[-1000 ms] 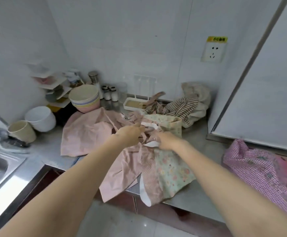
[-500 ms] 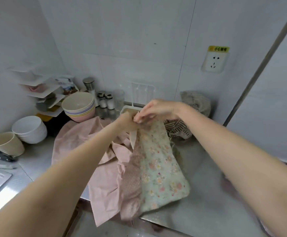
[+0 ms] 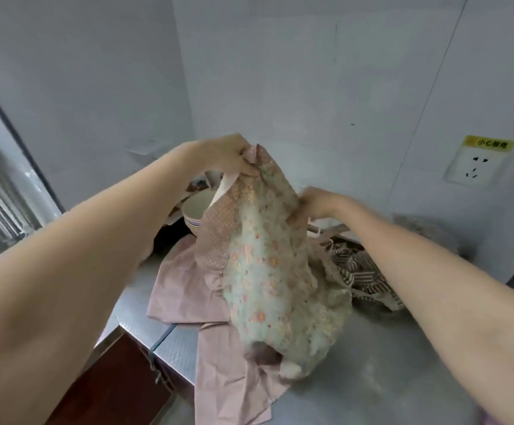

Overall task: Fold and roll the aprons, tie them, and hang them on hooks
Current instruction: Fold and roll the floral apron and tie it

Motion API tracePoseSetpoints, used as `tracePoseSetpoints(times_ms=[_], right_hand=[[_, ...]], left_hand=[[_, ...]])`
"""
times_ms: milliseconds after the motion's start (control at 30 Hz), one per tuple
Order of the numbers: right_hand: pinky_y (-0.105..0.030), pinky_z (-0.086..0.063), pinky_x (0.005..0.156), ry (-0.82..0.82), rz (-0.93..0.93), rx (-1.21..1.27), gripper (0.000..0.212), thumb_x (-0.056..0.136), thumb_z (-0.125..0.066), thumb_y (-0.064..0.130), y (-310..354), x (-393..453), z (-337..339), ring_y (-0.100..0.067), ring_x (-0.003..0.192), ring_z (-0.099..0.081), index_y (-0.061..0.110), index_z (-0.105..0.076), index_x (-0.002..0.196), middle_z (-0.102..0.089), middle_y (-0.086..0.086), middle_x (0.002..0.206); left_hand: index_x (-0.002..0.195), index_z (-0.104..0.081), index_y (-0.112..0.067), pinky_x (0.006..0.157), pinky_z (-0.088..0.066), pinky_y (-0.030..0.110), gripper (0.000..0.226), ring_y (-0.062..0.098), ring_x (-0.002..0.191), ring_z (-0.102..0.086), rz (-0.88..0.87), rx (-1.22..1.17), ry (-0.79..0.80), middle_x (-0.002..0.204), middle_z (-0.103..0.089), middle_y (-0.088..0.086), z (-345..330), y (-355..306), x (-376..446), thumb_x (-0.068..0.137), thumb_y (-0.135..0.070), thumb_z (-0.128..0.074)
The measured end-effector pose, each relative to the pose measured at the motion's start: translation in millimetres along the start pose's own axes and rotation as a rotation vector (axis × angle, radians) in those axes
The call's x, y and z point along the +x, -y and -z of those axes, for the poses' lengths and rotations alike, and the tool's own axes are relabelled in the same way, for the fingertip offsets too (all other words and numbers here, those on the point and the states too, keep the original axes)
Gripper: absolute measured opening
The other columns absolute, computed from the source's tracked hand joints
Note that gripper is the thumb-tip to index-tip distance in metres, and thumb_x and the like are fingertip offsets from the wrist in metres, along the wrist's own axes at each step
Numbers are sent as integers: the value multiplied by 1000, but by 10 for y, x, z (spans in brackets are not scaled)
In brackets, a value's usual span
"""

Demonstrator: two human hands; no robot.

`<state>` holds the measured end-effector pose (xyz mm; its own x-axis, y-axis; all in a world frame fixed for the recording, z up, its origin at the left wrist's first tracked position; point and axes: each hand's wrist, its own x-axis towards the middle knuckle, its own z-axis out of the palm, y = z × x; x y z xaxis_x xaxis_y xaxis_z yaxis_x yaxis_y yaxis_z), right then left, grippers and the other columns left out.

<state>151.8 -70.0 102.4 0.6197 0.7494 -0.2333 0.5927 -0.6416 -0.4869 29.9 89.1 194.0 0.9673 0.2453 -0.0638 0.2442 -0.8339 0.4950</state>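
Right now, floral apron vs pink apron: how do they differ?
The floral apron is green with flowers; the pink apron is plain. The floral one is lifted, gripped by the left hand and right hand; the pink one lies flat, draping off the counter edge. Both are unfolded.

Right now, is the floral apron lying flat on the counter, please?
No, both hands, left hand and right hand, hold the floral apron up by its top, with only its lower end reaching the counter.
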Motion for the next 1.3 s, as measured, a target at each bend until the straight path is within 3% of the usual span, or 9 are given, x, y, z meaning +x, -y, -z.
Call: tracePoseSetpoints(times_ms=[167, 300, 500, 667, 767, 933, 1033, 1200, 1300], right_hand=[[-30, -40, 68, -791, -63, -257, 14, 87, -51, 13, 400, -246, 1018, -32, 96, -58, 6, -58, 97, -61, -15, 102], [-35, -40, 72, -1177, -66, -378, 25, 92, -45, 12, 784, -743, 1732, -35, 104, -55, 4, -52, 115, -59, -19, 112], [-40, -54, 85, -660, -175, 133, 44, 82, -71, 26, 897, -1110, 1733, -28, 101, -63, -1, -59, 115, -64, -14, 114], [-34, -60, 59, -446, -237, 475, 47, 87, -65, 15, 881, -861, 946, -26, 105, -60, 2, -46, 129, -50, -7, 127], [-39, -58, 74, -329, -310, 346, 41, 88, -65, 14, 843, -707, 577, -25, 96, -63, 3, -49, 123, -56, -10, 120], [-29, -51, 55, -303, -428, 74, 20, 89, -63, 14, 886, -688, 425, -20, 71, -56, 2, -54, 102, -57, -7, 84], [-32, -57, 56, -288, -513, 193, 32, 87, -62, 3, 893, -912, 910, -22, 79, -58, -5, -55, 117, -59, -16, 106], [-35, -54, 78, -316, -434, 135, 29, 82, -67, 0, 1086, -983, 1423, -30, 104, -60, -5, -61, 110, -63, -17, 111], [-37, -49, 87, -348, -279, 52, 19, 82, -66, 2, 1126, -606, 1107, -31, 108, -58, 0, -63, 101, -63, -15, 106]], left_hand=[[91, -56, -14, 55, -29, 20, 3, 13, 83, -42, -81, -84, -449, 90, -45, 2, 377, -135, 99, 90, -13, -58], [69, -49, -19, 67, -32, 21, 24, 12, 87, -45, -275, -267, -720, 90, -49, 5, 807, -556, 179, 87, -5, -51], [70, -49, -10, 65, -33, 31, 20, 22, 76, -46, -307, -189, -881, 69, -49, 7, 1265, -685, -35, 84, -4, -38], [97, -63, -2, 73, -42, 37, 27, 34, 97, -60, -249, -140, -888, 98, -62, 21, 1366, -245, -156, 91, -10, -37], [104, -62, -2, 76, -45, 36, 27, 33, 102, -60, -200, -207, -897, 108, -63, 20, 1409, -159, -161, 93, -14, -40], [111, -60, -5, 78, -44, 35, 26, 36, 107, -57, -93, -197, -797, 114, -61, 16, 1263, 213, 0, 91, -12, -44], [114, -57, -5, 81, -45, 37, 28, 36, 108, -56, -50, -234, -786, 116, -60, 16, 1238, 283, -7, 90, -10, -44], [119, -54, -1, 78, -47, 32, 30, 27, 77, -63, 88, -350, -567, 102, -63, 12, 955, 483, 342, 95, -8, -38], [130, -45, 5, 91, -47, 35, 39, 33, 107, -59, 102, -356, -289, 126, -55, 15, 588, 531, 536, 94, -10, -47]])
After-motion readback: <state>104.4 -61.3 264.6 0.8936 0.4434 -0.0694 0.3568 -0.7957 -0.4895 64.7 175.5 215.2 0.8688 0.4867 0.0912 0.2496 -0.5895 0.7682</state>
